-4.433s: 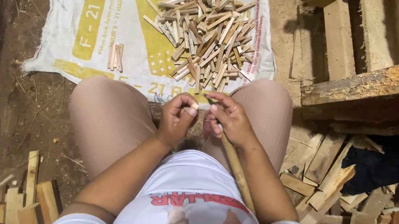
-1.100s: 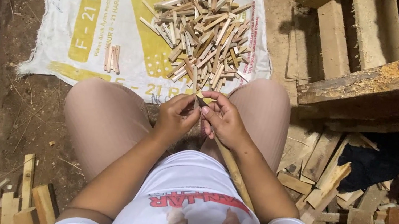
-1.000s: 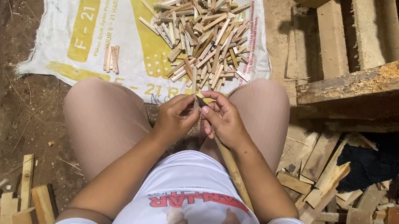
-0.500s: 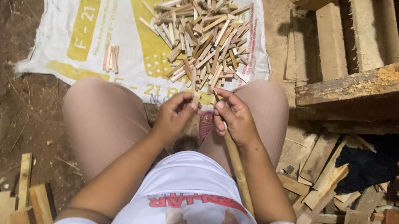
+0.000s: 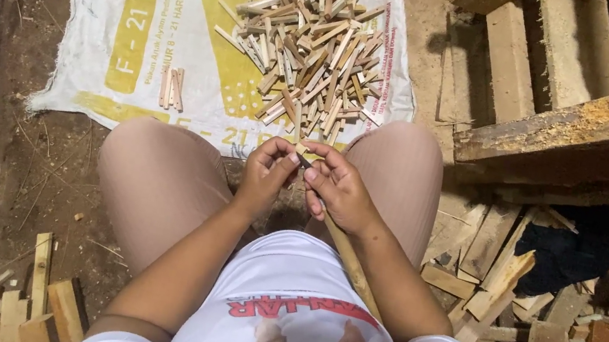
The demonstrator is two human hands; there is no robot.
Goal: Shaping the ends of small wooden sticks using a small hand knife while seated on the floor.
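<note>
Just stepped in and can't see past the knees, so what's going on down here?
A person sits on the dirt floor, both hands together between the knees. The left hand and right hand pinch a small wood stick at the fingertips; a long wooden handle runs from under the right hand back towards the body. In front lies a sack spread flat, with a pile of sticks on it and a few sticks apart. Wood offcuts lie to the right.

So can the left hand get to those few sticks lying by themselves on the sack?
Probably yes. The few sticks lie apart on the sack, ahead of the left knee, with nothing over them. But the left hand is pinching a small piece with the right hand, so it would have to let go first.
</note>
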